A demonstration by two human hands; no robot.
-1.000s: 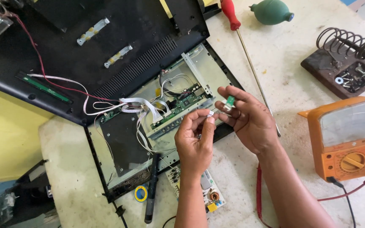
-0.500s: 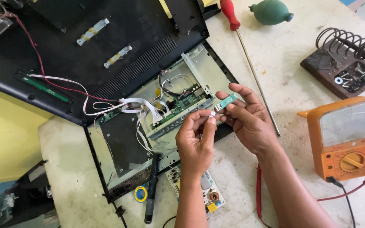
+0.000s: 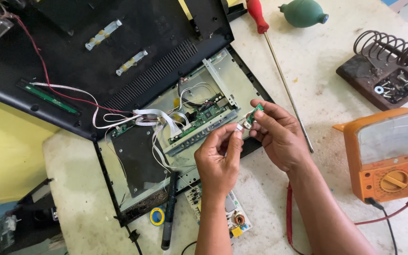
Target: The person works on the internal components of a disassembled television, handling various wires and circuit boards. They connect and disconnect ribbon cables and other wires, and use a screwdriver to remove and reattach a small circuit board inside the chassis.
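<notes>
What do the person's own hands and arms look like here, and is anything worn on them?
Both the left hand and the right hand are bare: no gloves, and no rings, watch or wristband that I can see. The forearms are uncovered down to the bottom edge of the picture, with no sleeve in view. Fingernails are short and plain.

hands 2 | screwdriver 1 | multimeter 1 | blower bulb 1
</notes>
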